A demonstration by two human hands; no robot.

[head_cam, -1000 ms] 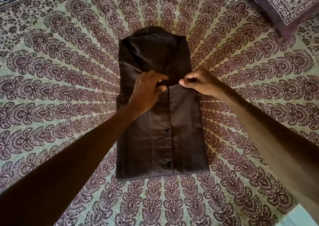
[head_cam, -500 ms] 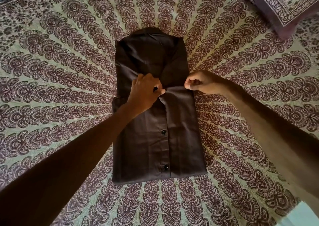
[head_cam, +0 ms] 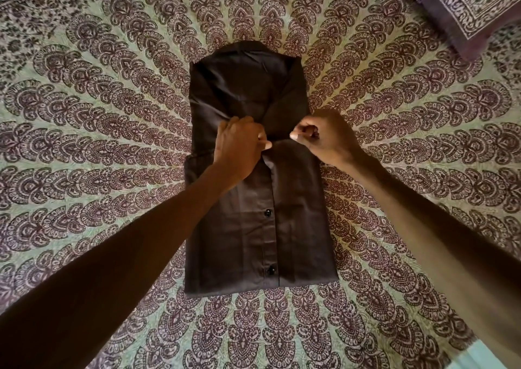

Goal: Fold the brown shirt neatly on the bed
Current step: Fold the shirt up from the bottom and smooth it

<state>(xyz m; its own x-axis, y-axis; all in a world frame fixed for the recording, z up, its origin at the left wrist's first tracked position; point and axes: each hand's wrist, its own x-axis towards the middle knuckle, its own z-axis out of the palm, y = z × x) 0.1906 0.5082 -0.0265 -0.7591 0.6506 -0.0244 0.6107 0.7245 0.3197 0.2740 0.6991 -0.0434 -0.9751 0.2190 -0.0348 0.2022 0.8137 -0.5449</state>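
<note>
The brown shirt (head_cam: 298, 219) lies folded into a narrow rectangle in the middle of the bed, button placket up with two black buttons showing, collar end at the far side. A lower flap is folded up over the body, its top edge across the shirt's middle. My left hand (head_cam: 239, 146) pinches that edge near the placket, fingers curled on the cloth. My right hand (head_cam: 324, 137) has its fingers curled and pinches the same edge toward the right side.
The bed is covered with a green sheet printed with a maroon radial paisley pattern (head_cam: 98, 148). A pillow in matching print (head_cam: 465, 5) lies at the far right corner. The bed's near right edge (head_cam: 485, 357) shows at the bottom right.
Both hands have stayed on the flap's top edge; the right hand curled tighter and shifted slightly inward, the left hand bunched the cloth near the placket.
</note>
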